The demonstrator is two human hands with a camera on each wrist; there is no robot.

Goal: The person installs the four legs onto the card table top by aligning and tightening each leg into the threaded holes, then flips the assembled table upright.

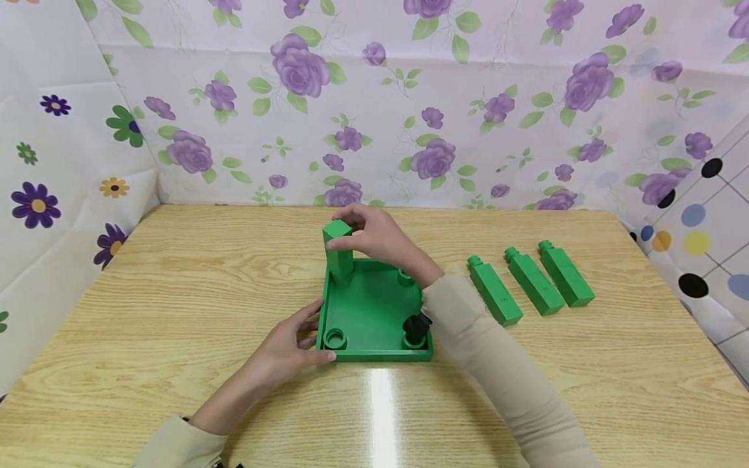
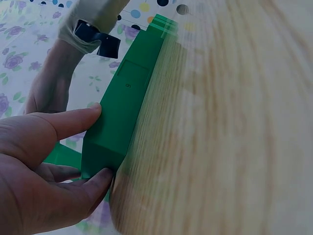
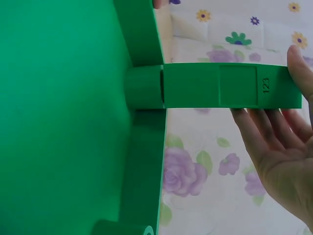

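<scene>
Green block (image 1: 337, 253) is stood upright, long axis vertical, in the socket at the 11 o'clock corner of the green tray (image 1: 374, 305), its top pinched by the right hand (image 1: 380, 237), while the tray's 8 o'clock corner is gripped by the left hand (image 1: 292, 351).

The square tray (image 1: 374, 305) and the upright block (image 1: 338, 253) in it are solid green, as are the three blocks (image 1: 531, 281) lying at right of frame. The bench (image 1: 175, 292) is pale wood grain. The backdrop (image 1: 409, 97) shows purple roses with green leaves on white. Both sleeves (image 1: 497, 351) are beige.
</scene>
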